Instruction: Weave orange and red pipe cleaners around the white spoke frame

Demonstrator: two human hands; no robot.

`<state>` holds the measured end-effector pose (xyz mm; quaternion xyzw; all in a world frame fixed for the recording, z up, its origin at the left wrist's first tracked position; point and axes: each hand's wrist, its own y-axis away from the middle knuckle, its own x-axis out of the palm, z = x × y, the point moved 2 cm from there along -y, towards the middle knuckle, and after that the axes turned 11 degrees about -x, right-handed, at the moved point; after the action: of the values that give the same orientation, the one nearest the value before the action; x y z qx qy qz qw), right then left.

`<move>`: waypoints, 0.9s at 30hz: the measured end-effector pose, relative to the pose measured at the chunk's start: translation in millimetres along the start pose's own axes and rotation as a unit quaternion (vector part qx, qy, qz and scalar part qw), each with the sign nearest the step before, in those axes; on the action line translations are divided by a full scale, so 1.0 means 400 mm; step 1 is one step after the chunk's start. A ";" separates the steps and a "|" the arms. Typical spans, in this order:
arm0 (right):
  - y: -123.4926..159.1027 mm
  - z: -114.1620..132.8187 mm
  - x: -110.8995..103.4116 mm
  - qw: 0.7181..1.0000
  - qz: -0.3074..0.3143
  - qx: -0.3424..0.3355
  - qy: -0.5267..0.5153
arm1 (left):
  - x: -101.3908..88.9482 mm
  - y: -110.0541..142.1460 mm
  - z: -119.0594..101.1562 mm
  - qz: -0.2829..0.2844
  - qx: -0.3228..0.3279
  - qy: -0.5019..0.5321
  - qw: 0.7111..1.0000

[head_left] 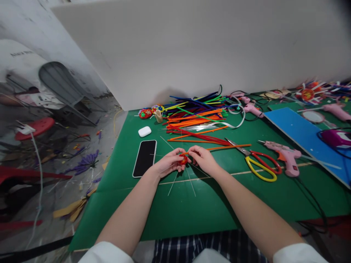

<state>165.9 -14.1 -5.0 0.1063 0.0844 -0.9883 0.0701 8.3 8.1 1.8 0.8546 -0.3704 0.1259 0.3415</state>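
Over the middle of the green table (175, 212), my left hand (168, 163) and my right hand (202, 158) meet with pinched fingers. Between them sits a small red and orange pipe-cleaner coil (183, 159) with several thin white sticks (190, 182) fanning out from it. An orange pipe cleaner (227, 147) runs from the coil to the right, under my right fingers. Both hands are closed on this piece.
A black phone (145, 157) and a white earbud case (144, 131) lie left of the hands. A heap of coloured pipe cleaners (197, 113) lies behind. Red-and-yellow scissors (260, 166), a pink glue gun (283, 156) and a blue board (301, 135) are to the right.
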 end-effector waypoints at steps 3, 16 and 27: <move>0.000 -0.001 0.003 1.000 0.006 0.011 -0.015 | 0.000 0.000 -0.001 0.006 -0.002 0.014 1.000; 0.000 -0.008 0.006 1.000 0.020 -0.007 0.006 | -0.009 -0.005 0.004 0.013 -0.018 0.000 1.000; 0.004 -0.008 0.013 0.999 0.042 0.001 0.003 | 0.001 0.001 0.004 0.035 -0.016 -0.017 0.999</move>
<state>162.0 -15.5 -9.6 0.1125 0.0788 -0.9843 0.1113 8.1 6.6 0.9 0.8373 -0.4079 0.1176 0.3445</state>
